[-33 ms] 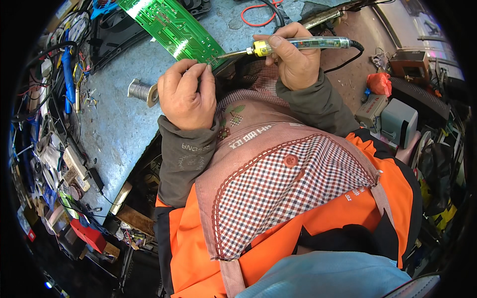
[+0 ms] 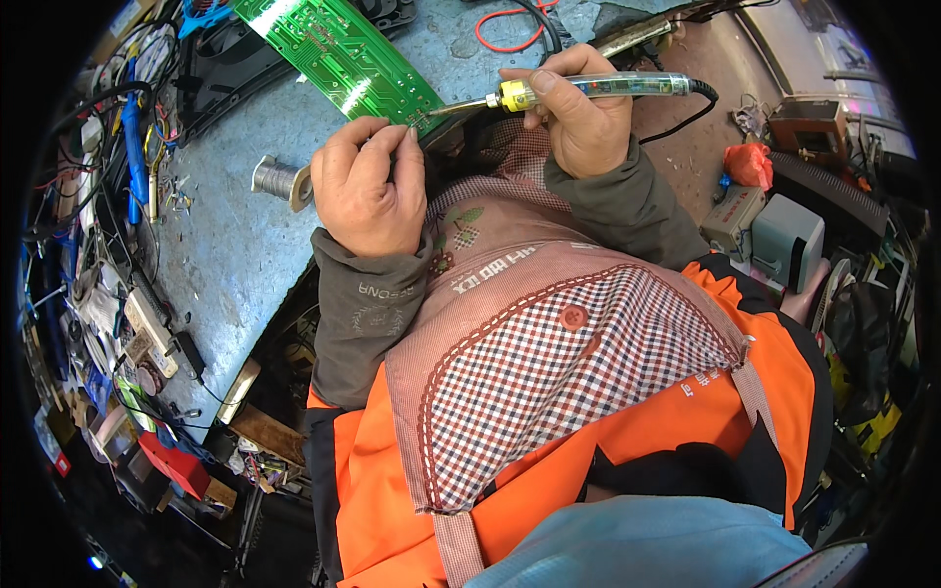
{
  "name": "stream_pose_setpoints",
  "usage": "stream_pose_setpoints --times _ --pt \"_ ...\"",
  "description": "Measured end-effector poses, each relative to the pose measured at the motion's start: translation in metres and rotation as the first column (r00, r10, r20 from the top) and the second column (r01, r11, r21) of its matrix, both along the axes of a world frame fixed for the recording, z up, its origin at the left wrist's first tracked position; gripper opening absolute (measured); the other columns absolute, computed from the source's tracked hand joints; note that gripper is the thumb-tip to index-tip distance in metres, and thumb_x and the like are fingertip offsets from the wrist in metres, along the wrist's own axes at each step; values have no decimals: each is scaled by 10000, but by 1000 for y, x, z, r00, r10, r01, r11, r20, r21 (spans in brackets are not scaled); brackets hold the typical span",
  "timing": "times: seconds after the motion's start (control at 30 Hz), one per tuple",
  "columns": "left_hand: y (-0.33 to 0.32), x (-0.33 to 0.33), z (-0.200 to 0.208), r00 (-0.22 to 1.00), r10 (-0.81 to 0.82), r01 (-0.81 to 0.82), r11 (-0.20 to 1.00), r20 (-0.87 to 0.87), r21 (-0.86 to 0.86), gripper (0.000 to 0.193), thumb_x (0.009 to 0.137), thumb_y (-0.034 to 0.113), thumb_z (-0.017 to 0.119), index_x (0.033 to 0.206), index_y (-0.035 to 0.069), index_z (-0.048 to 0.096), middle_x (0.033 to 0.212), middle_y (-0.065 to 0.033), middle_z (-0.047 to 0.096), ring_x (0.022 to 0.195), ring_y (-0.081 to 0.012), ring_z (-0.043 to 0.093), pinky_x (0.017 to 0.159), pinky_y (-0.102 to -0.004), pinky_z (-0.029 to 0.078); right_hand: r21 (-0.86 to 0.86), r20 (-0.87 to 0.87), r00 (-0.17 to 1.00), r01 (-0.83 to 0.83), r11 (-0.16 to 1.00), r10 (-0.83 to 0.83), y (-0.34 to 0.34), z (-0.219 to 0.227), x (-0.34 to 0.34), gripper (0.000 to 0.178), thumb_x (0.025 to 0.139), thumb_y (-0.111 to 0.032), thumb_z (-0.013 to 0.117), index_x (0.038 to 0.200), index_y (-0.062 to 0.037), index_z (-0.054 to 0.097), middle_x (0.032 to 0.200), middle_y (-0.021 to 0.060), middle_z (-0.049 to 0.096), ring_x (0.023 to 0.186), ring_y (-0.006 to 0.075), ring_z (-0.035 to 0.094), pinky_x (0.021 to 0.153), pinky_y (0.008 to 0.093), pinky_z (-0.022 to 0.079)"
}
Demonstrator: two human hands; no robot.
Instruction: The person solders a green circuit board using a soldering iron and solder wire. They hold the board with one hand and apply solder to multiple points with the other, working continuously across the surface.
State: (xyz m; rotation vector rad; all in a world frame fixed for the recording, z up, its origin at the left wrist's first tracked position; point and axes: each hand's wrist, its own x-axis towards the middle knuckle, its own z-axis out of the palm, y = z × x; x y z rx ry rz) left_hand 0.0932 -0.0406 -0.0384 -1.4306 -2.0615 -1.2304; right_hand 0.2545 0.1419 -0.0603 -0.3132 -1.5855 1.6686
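Note:
A green circuit board [image 2: 358, 61] lies at the bench's near edge, its printed tracks facing up. My right hand [image 2: 588, 113] grips a soldering iron [image 2: 632, 85] with a clear handle and yellow collar; its tip meets the board's near corner. At that same corner my left hand [image 2: 371, 186] is closed, thumb and fingers pinched together. Whatever lies between those fingertips is too small to make out. Beside the left hand, a spool of solder wire [image 2: 279, 181] rests on its side on the blue bench [image 2: 230, 255].
A black plastic housing [image 2: 221, 83] sits behind the board, near a red cable loop [image 2: 510, 31]. Tools, including a blue-handled one [image 2: 134, 147], and cables crowd the bench's left side. At right stand a grey box [image 2: 787, 240] and a red plastic bag [image 2: 748, 167].

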Motion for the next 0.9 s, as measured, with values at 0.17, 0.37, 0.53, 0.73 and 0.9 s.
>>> stream_pose_setpoints --times 0.17,0.37,0.53,0.73,0.9 --pt "0 0 1 1000 -1 1 1000 -7 -10 166 808 15 855 950 65 784 1026 -86 737 890 -286 661 786 -387 534 3 -6 1000 1 1000 -1 1 -3 0 157 1049 -142 683 1096 1 636 1105 314 769 685 153 715 612 251 593" --pt "1 0 0 1000 -4 4 1000 -6 11 156 812 7 848 943 54 778 1029 -91 737 897 -289 665 789 -389 536 -67 -69 998 -2 998 -3 1 -3 -2 160 1039 -143 697 1077 3 646 1001 266 767 823 238 782 599 260 595" --pt "1 0 -1 1000 1 -1 1000 6 9 160 811 12 851 947 59 780 1032 -88 737 897 -287 663 790 -387 538 -38 -69 998 -1 999 -2 2 -5 -1 160 1041 -142 700 1070 9 654 935 214 752 935 286 804 590 273 608" --pt "0 1 1 1000 3 -3 1000 -1 -4 158 813 18 850 948 65 782 1035 -85 736 899 -284 662 794 -385 539 -22 -74 997 3 1000 -5 3 -5 -1 159 1042 -137 699 1069 13 657 918 192 744 973 299 806 588 274 613" --pt "0 1 0 1000 7 -7 1000 -3 -3 162 812 22 852 951 67 784 1033 -85 735 905 -284 665 796 -384 539 -65 -63 997 37 997 -41 -3 0 -3 185 1036 -173 732 1028 1 672 927 118 770 668 107 677 593 258 561"
